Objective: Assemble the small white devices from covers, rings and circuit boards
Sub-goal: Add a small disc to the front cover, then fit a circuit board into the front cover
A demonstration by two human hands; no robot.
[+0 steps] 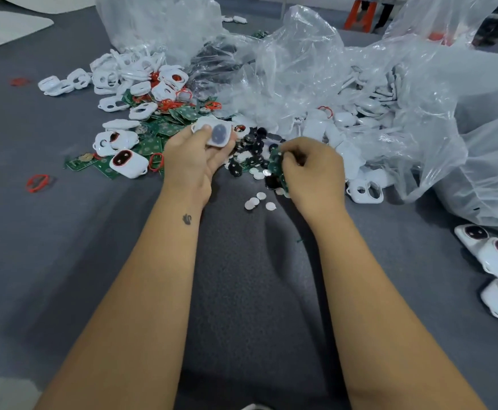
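Note:
My left hand (196,156) holds a white cover (216,132) with a dark oval insert, thumb on top, above the grey table. My right hand (311,170) has its fingers curled around a green circuit board (275,165) at the edge of a heap of black inserts (253,149). Small white discs (258,199) lie loose just below that hand. More green circuit boards (153,143), white covers (123,75) and red rings (169,105) are piled behind and left of my left hand.
Clear plastic bags (315,69) with more white parts spread across the back and right. Three assembled white devices (497,255) lie at the right edge. One finished device (128,163) and a loose red ring (37,182) sit to the left on the grey felt.

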